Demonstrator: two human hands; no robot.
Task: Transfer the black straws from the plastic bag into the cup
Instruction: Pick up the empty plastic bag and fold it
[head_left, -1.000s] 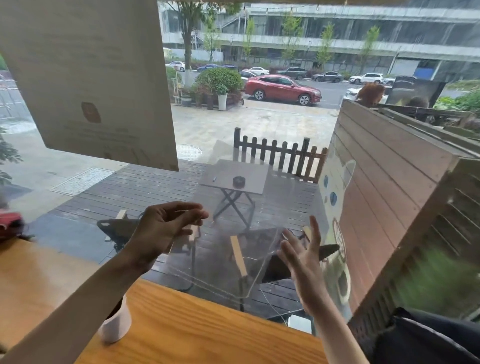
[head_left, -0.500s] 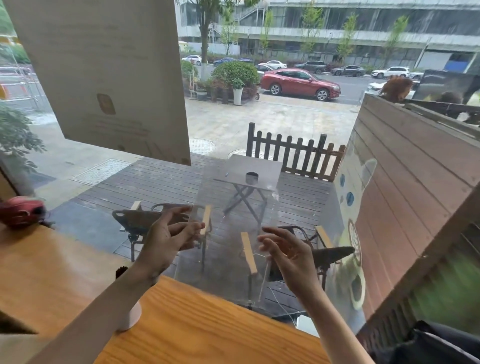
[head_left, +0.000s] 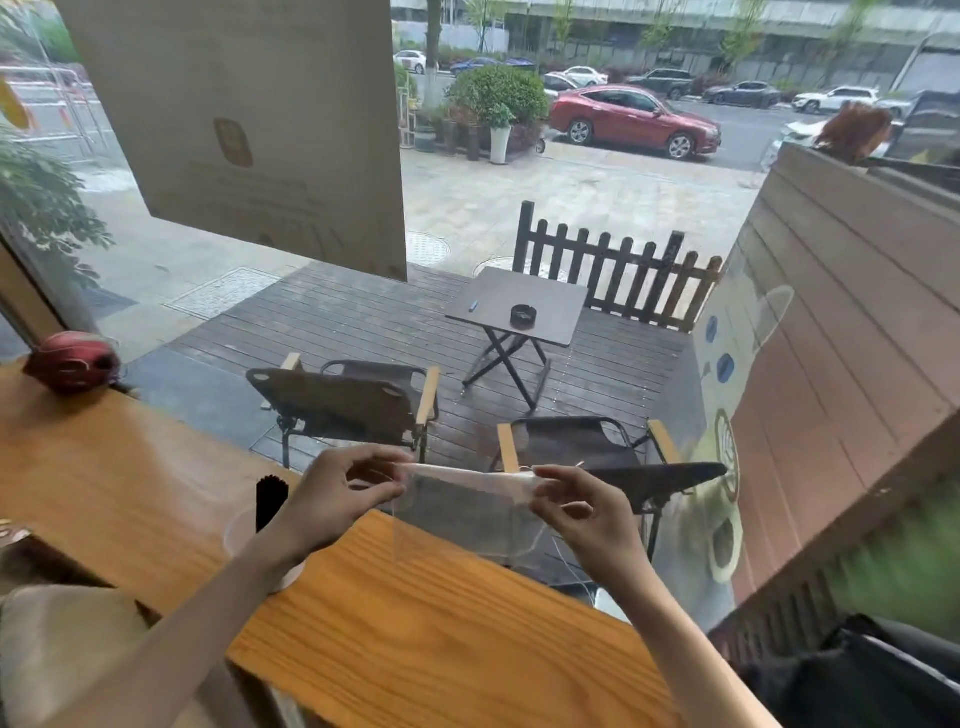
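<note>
At a wooden counter (head_left: 415, 613) facing a café window, a person stretches a clear plastic bag (head_left: 467, 499) between both hands, the left hand (head_left: 332, 499) and right hand (head_left: 582, 509) each pinching one end of its top edge, held apart above the counter. The bag looks empty; the black straws (head_left: 271, 501) stand upright in the cup (head_left: 244, 535) just behind the left wrist, suggesting the transfer is complete and the bag is being flattened.
</note>
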